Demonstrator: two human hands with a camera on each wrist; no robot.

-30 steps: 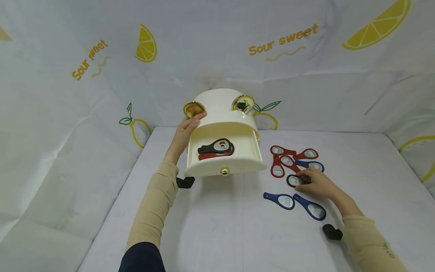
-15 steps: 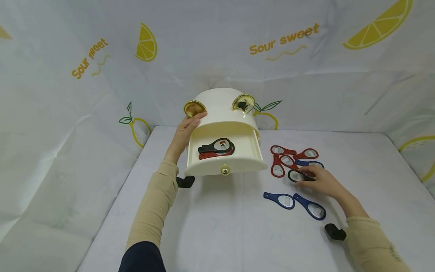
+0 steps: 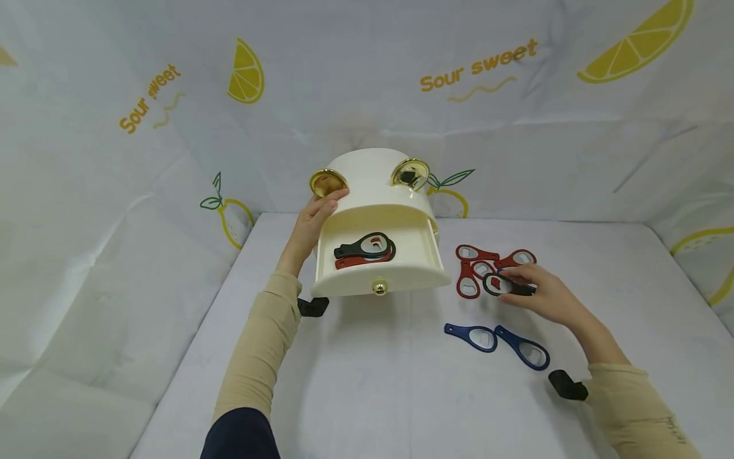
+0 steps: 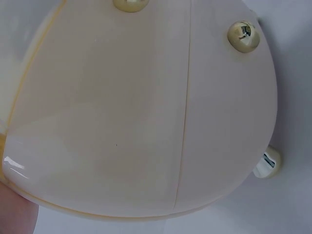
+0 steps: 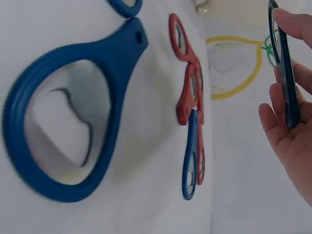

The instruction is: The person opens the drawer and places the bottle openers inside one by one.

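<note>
My left hand (image 3: 309,226) grips the left side of a white box (image 3: 373,185) with round gold ears, right by one ear (image 3: 329,183). Its drawer (image 3: 375,280) stands pulled out, holding a black bottle opener (image 3: 358,247) on top of a red one (image 3: 358,262). In the left wrist view the box's underside (image 4: 131,117) shows, with gold feet. My right hand (image 3: 541,293) pinches another black bottle opener (image 3: 518,288) by its handle, above the table; the right wrist view has it edge-on between thumb and fingers. Red bottle openers (image 3: 468,280) lie just left of that hand.
Two blue bottle openers (image 3: 482,340) (image 3: 524,349) lie nearer the front, end to end. Another blue opener (image 5: 191,161) is beside the red ones, mostly hidden under my right hand in the head view. A white sheet with lemon prints (image 3: 367,76) hangs behind the table (image 3: 413,382).
My right hand has picked the black bottle opener up off the table and lifted it slightly toward the back, over the red and blue ones. The left hand and box stay put.
</note>
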